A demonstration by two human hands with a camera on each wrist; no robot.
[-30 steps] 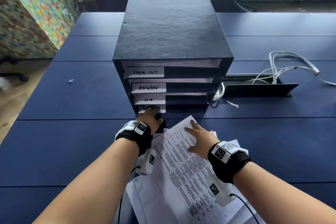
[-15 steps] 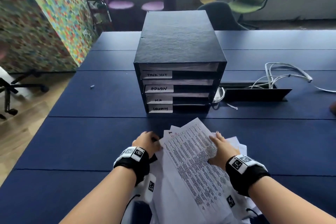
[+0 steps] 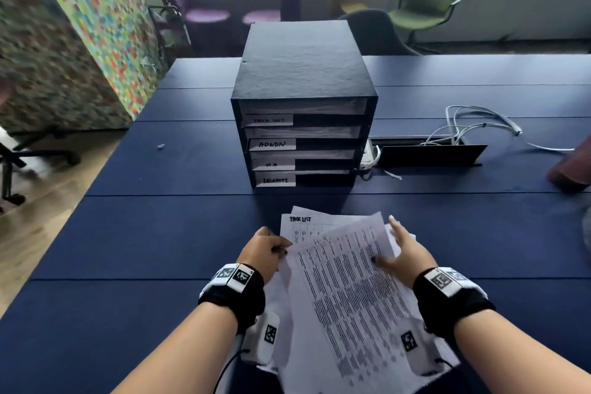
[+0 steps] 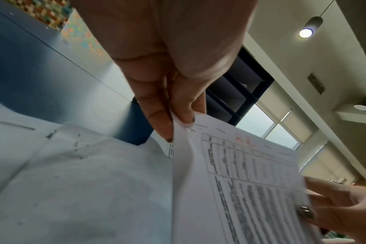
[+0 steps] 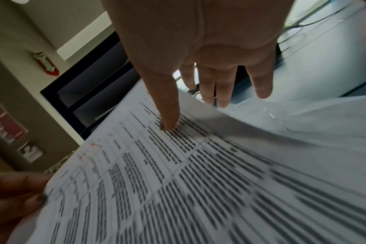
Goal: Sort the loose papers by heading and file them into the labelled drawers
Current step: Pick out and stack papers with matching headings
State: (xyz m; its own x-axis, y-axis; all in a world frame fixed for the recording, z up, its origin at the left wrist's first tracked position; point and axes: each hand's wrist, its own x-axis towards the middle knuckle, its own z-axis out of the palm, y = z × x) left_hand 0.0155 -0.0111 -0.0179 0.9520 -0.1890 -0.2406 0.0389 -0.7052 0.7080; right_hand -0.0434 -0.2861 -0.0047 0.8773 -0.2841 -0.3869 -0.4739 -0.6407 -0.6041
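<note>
A black drawer unit (image 3: 303,73) stands mid-table with four labelled drawers, top to bottom TASK LIST (image 3: 268,120), ADMIN (image 3: 272,144), H.R (image 3: 272,165) and SECURITY (image 3: 275,180). A loose pile of papers (image 3: 281,307) lies in front of it. My left hand (image 3: 267,249) (image 4: 178,128) pinches the top-left corner of the top sheet (image 3: 345,281) (image 4: 240,181), a printed table with red marks. My right hand (image 3: 403,249) (image 5: 194,109) holds its right edge, thumb on top and straight fingers behind. A sheet headed TASK LIST (image 3: 300,224) shows underneath.
White cables (image 3: 473,128) trail from an open cable hatch (image 3: 428,153) right of the drawers. Part of another person shows at the right edge (image 3: 572,166). A paper scrap (image 3: 161,146) lies on the blue table (image 3: 160,233). Chairs and a colourful panel (image 3: 96,25) stand beyond.
My left hand left the bottom drawer and came back to take the top sheet's corner. My right hand slid to the sheet's right edge, and the sheet rose off the pile.
</note>
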